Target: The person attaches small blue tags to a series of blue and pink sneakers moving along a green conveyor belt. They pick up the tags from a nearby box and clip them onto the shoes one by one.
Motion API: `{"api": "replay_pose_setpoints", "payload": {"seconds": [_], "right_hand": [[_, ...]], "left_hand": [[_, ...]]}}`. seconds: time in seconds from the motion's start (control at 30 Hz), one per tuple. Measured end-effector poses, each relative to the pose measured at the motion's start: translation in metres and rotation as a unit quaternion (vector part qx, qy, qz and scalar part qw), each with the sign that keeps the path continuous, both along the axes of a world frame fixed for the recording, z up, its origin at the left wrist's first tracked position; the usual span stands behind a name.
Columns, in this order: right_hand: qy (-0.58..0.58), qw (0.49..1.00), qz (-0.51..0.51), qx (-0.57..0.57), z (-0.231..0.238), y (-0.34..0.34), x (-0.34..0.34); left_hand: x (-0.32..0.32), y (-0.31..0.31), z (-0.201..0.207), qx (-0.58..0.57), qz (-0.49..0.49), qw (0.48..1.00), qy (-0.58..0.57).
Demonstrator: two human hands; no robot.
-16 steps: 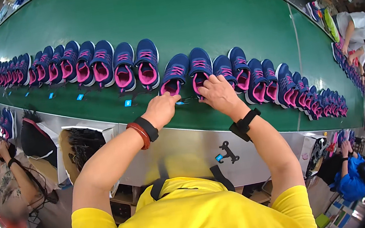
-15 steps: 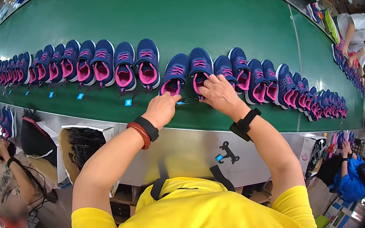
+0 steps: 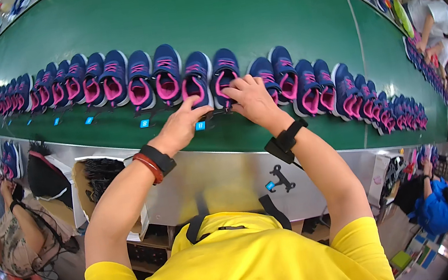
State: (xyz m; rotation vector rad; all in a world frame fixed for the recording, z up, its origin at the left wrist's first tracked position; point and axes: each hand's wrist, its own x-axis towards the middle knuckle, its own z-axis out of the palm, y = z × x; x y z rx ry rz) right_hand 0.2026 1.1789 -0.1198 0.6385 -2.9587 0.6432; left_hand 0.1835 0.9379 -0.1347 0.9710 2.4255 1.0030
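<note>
My left hand (image 3: 179, 128) is closed on the heel of a navy sneaker (image 3: 195, 70) with pink lining and laces, thumb at its opening. The matching sneaker (image 3: 223, 65) stands close to its right, its heel pinched by my right hand (image 3: 253, 99). Both shoes point away from me on the green conveyor belt (image 3: 251, 14). At their heels, a blue tag (image 3: 200, 125) shows by my left fingertips; a dark piece between the heels is partly covered by my hands. Another sneaker (image 3: 166, 73) sits directly left of the pair.
Rows of similar sneakers run left and right, with blue-tagged black hangers at several left heels. A loose black shoe hanger (image 3: 282, 179) lies on the metal ledge (image 3: 229, 177). Below left stands a box of black hangers (image 3: 103, 178). Other people work around the line.
Both hands have moved left with the pair of sneakers, which now stands close against the left row. The space between the pair and the right-hand row has widened.
</note>
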Motion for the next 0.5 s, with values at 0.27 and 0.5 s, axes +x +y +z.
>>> {"api": "replay_pose_setpoints", "payload": {"seconds": [0.27,0.5], "right_hand": [[-0.201,0.967,-0.133,-0.078,-0.006,0.075,0.155],[-0.246,0.949,-0.151,0.129,0.002,0.085,0.227]], "left_hand": [[0.016,0.028,0.036,-0.011,0.005,0.982,0.187],[0.042,0.13,0.008,0.001,-0.058,0.991,0.123]]}}
